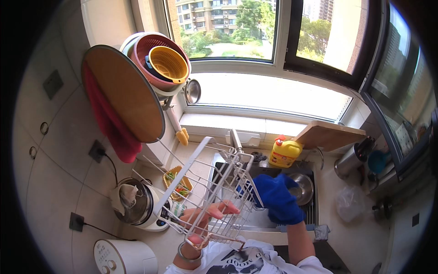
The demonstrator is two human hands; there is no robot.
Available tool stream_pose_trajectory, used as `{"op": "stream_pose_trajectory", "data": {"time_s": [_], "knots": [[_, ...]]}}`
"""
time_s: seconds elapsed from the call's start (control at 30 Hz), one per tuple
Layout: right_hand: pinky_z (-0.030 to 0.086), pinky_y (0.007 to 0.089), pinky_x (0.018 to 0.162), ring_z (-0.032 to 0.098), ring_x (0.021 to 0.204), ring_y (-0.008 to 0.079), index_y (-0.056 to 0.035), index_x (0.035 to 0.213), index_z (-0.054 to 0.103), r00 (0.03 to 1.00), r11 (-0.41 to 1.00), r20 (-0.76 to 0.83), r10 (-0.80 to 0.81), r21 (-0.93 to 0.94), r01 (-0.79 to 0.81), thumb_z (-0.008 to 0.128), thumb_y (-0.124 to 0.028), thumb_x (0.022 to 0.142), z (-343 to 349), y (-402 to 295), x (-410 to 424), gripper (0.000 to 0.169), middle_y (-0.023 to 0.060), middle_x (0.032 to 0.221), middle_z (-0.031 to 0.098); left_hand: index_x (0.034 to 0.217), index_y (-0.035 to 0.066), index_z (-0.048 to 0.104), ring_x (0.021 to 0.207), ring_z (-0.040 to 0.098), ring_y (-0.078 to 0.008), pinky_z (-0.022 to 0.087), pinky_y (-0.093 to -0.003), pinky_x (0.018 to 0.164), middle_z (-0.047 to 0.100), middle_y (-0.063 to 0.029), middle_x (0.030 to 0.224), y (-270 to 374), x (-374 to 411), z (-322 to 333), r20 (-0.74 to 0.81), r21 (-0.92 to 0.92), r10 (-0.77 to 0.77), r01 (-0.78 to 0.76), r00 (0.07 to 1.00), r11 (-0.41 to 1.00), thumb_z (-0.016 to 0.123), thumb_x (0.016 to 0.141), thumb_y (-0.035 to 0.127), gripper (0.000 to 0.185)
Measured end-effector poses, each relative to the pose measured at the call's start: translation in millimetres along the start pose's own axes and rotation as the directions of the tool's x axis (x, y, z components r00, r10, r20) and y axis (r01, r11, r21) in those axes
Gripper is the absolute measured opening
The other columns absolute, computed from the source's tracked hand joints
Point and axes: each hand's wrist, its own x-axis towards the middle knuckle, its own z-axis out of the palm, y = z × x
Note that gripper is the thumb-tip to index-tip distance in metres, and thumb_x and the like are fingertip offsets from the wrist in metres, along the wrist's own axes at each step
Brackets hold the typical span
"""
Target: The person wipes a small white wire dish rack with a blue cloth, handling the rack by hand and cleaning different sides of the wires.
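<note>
A white coated wire rack [205, 185], with rust on its lower edge, is held tilted above the counter and the left part of the sink [263, 215]. My left hand [205, 219], a bangle on its wrist, grips the rack's lower part, with fingers showing among the wires. A blue cloth [277, 195] covers my right hand [291, 202] and lies against the rack's right side. The fingers under the cloth are hidden. Right behind the cloth, a stainless steel bowl [303, 188] sits in the sink.
A yellow detergent jug [284, 152] and a wooden cutting board [328, 135] stand behind the sink, near the faucet [236, 138]. On the left are a yellow basket of vegetables [178, 197], an electric cooker [150, 209] and a white appliance [126, 257]. A plastic bag [350, 203] lies right.
</note>
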Motion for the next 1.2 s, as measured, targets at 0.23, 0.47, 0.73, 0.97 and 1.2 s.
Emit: {"op": "stream_pose_trajectory", "data": {"time_s": [0.23,0.47,0.73,0.97,1.2], "knots": [[0.044,0.0322,0.068,0.057,0.072,0.0241,-0.0087,0.081,0.057,0.989,0.883,-0.142,0.046,0.469,0.026,0.066,-0.019,0.073,9,13,-4,0.016,0.0084,0.078,0.056,0.102,-0.001,0.062,0.095,0.054,-0.0463,0.045,-0.0571,0.081,0.057,-0.0333,0.094,2,8,-4,0.079,-0.055,-0.094,0.099,0.992,0.994,0.066,0.069,0.062,0.070],[0.046,0.0236,0.068,0.057,0.076,0.0130,-0.0042,0.078,0.060,0.975,0.475,-0.047,0.215,0.878,-0.063,0.067,-0.002,0.074,29,26,-16,0.009,0.0035,0.083,0.058,0.103,0.000,0.062,0.097,0.054,-0.0453,0.044,-0.0565,0.083,0.057,-0.0336,0.096,-2,11,-9,0.095,-0.091,-0.160,0.169,0.982,0.981,0.065,0.066,0.066,0.076],[0.045,0.0245,0.063,0.056,0.069,0.0139,-0.0045,0.081,0.056,0.968,0.462,-0.060,0.243,0.885,-0.061,0.064,-0.006,0.080,50,26,-17,0.008,0.0017,0.077,0.056,0.101,-0.009,0.060,0.096,0.058,-0.0366,0.044,-0.0496,0.087,0.059,-0.0270,0.093,-8,11,-4,0.118,-0.042,-0.090,0.095,0.989,0.995,0.066,0.073,0.058,0.073],[0.046,0.0270,0.064,0.058,0.073,0.0157,-0.0085,0.099,0.053,0.832,-0.392,0.203,0.516,0.920,0.018,0.056,-0.015,0.085,76,22,-30,0.015,0.0028,0.083,0.058,0.104,-0.005,0.059,0.102,0.055,-0.0388,0.042,-0.0517,0.091,0.055,-0.0296,0.106,-4,9,-7,0.140,-0.222,-0.130,0.159,0.982,0.962,0.071,0.068,0.056,0.072],[0.046,0.0357,0.079,0.056,0.090,0.0244,-0.0044,0.095,0.057,0.844,0.882,-0.348,0.408,0.390,-0.266,0.068,-0.012,0.074,31,6,-28,0.025,0.0093,0.090,0.058,0.104,-0.001,0.061,0.105,0.052,-0.0405,0.041,-0.0528,0.091,0.055,-0.0291,0.106,8,4,-18,0.007,-0.158,-0.092,0.092,0.996,0.983,0.074,0.060,0.059,0.076]]}}
